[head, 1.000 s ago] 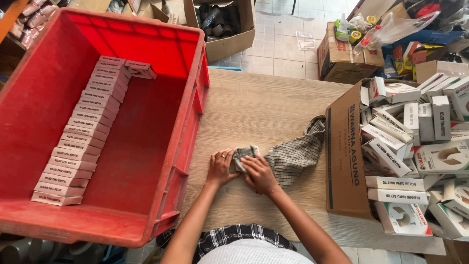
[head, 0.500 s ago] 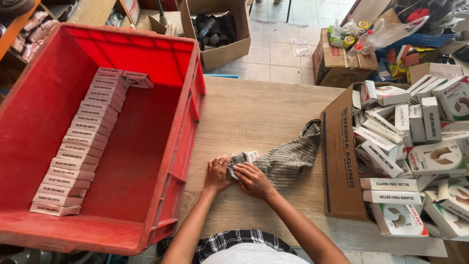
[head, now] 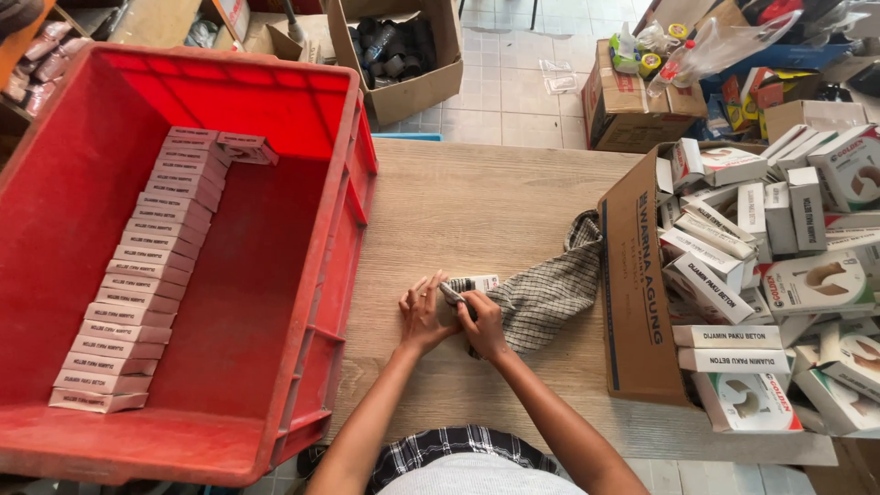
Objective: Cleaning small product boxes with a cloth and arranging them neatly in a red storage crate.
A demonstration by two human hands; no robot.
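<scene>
Small white cardboard box (head: 477, 283) is held by left hand (head: 424, 314) and right hand (head: 483, 323), wiped with checked grey cloth (head: 548, 291) on wooden table (head: 477, 197). Wiping step judged in hand. Next move calls for placement in the row inside red plastic crate (head: 275, 238), left.

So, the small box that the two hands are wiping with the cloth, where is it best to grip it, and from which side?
Probably by its two long sides, coming from above. The small box lies flat on the table, its far end sticking out beyond the checked cloth; the near end is hidden under the left hand and right hand.

Both hands (head: 454, 316) pressing checked cloth (head: 543, 291) around small box (head: 477, 283).
</scene>
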